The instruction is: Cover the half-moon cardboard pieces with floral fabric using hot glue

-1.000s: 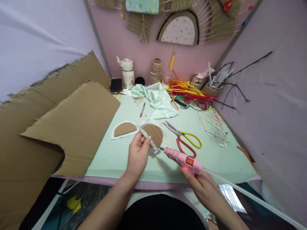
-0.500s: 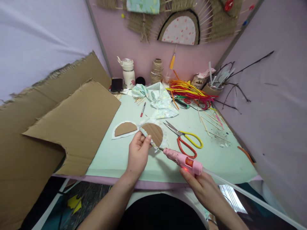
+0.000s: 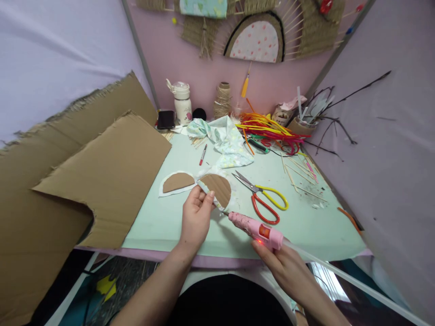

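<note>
Pinching the pale patterned cloth fold [image 3: 203, 185] along the straight edge of a brown semicircular cardboard piece [image 3: 220, 188], my left hand [image 3: 197, 213] holds it over the pale green tabletop [image 3: 152, 226], apparently to secure the fold. My right hand [image 3: 278, 262] grips a pink plastic glue gun [image 3: 249, 226], nozzle angled toward the lower corner, presumably for accuracy; contact cannot be confirmed.

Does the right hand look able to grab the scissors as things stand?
Probably not yet: the right hand holds the pink glue gun. The scissors lie close by with nothing on them, so the way looks otherwise free.
</note>
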{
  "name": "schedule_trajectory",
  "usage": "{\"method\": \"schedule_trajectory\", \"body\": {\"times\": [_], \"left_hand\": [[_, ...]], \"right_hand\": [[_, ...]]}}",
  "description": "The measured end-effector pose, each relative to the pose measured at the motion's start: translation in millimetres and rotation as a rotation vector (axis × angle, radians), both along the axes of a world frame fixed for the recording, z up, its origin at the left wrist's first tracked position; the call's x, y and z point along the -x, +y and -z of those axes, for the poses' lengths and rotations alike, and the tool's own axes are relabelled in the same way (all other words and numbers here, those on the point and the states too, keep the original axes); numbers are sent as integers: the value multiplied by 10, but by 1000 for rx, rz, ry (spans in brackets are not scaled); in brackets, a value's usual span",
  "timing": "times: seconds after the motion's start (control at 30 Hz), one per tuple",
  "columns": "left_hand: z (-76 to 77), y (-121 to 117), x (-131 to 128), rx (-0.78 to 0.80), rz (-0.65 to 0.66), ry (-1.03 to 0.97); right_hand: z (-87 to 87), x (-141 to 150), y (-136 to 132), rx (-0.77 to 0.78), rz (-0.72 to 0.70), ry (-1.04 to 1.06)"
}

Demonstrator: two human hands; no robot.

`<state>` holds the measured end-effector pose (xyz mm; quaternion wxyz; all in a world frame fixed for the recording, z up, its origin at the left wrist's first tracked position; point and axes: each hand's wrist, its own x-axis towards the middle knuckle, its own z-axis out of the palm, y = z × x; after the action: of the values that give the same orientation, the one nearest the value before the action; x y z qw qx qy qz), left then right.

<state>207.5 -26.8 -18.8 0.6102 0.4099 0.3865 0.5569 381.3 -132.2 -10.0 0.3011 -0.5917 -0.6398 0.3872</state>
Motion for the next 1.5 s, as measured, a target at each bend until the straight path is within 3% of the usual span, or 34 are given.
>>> {"method": "schedule_trajectory", "body": {"times": [0.6,0.93,1.5], "left_hand": [[-13,-16,5,22,-9,10],[0,-21,5,18,18,0],[-9,-21,-7,10,30,20]], "right_hand": [[2,-29,-14,17,100,-32],[39,-69,-1,3,79,8],[-65,-19,9,25,22,18]]}}
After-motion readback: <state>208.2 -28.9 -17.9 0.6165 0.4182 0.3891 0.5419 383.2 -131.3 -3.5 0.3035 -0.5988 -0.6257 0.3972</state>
